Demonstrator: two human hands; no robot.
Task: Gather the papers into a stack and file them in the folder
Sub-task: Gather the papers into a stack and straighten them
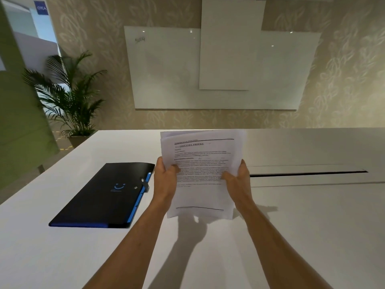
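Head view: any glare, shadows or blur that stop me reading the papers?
Head view: heading on the papers legible, body text too soft to read; arm shadows fall on the table below them; small glints on the whiteboard; wide-angle bending at the edges.

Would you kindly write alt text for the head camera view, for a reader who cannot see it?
A person's left hand and right hand hold a stack of printed papers upright above a white table. A closed black folder with blue edging lies flat on the table to their left; a whiteboard hangs on the wall behind.
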